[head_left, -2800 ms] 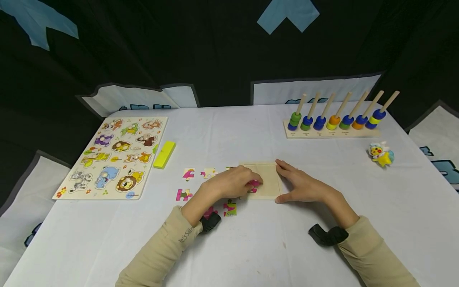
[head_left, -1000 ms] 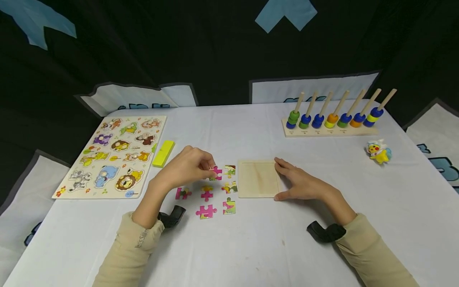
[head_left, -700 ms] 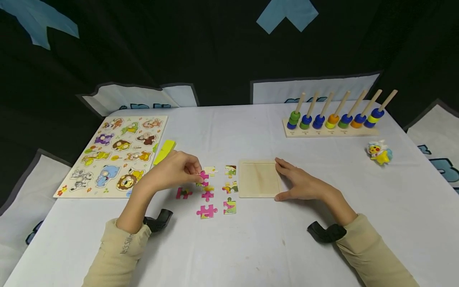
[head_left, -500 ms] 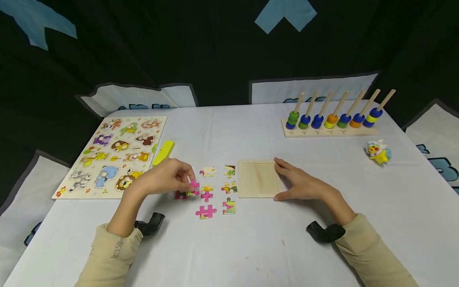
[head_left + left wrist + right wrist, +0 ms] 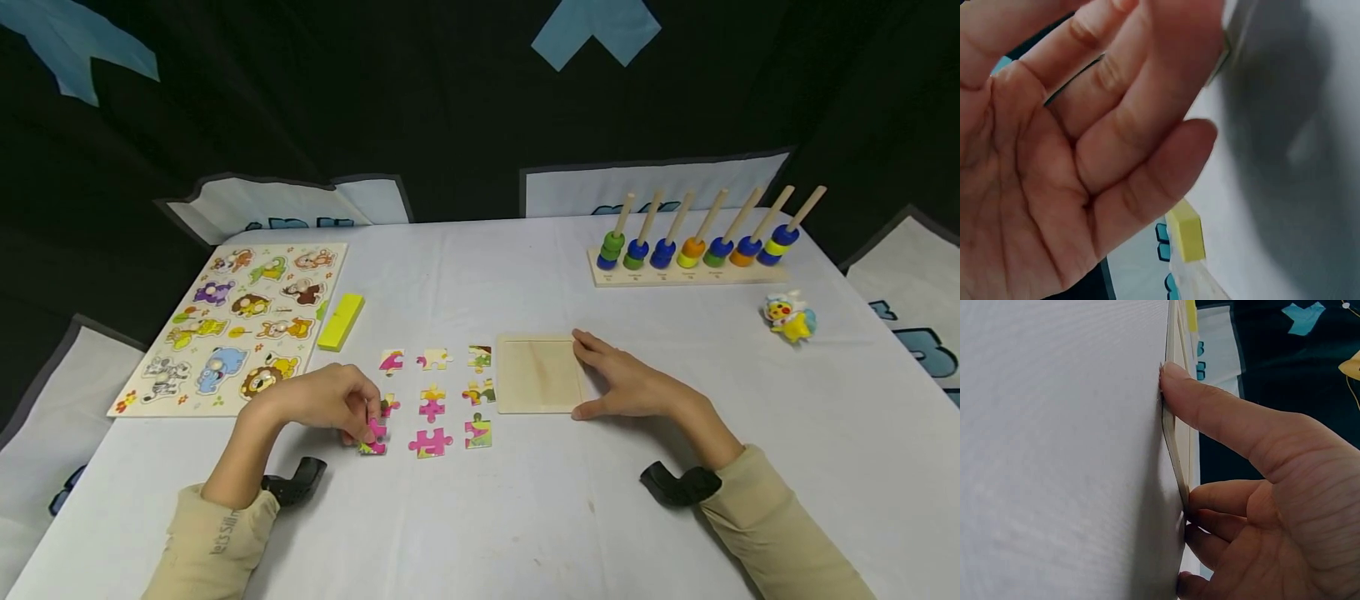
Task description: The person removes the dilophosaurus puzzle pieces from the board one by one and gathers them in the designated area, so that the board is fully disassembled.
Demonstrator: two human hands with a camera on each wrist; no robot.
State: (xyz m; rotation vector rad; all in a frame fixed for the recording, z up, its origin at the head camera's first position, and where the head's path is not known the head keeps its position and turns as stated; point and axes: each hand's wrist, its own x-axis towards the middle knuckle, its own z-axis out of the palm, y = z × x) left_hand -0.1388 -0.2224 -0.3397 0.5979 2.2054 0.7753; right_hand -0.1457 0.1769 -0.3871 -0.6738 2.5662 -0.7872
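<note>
My left hand [image 5: 326, 402] pinches a pink jigsaw piece [image 5: 374, 438] with a green edge, low at the near left corner of the laid-out pieces. In the left wrist view the palm and fingers [image 5: 1129, 125] hide the piece. Several other pieces lie in spaced rows, among them a pink piece [image 5: 431, 443] and a pink-and-yellow piece [image 5: 432, 405]. To their right lies a square wooden puzzle tray [image 5: 540, 375] with a bare bottom. My right hand [image 5: 637, 385] holds the tray's right side, thumb at the near corner, index finger at the far corner.
An animal peg puzzle board [image 5: 292, 392] lies at the left, a yellow block [image 5: 341, 322] beside it. A wooden stand with pegs and coloured rings [image 5: 690, 277] stands at the back right. A small yellow toy figure [image 5: 791, 317] is in front of it.
My left hand has carried the pink jigsaw piece out of the tray, leftward past the other pieces, then down to the near left corner. My right hand has stayed on the tray.
</note>
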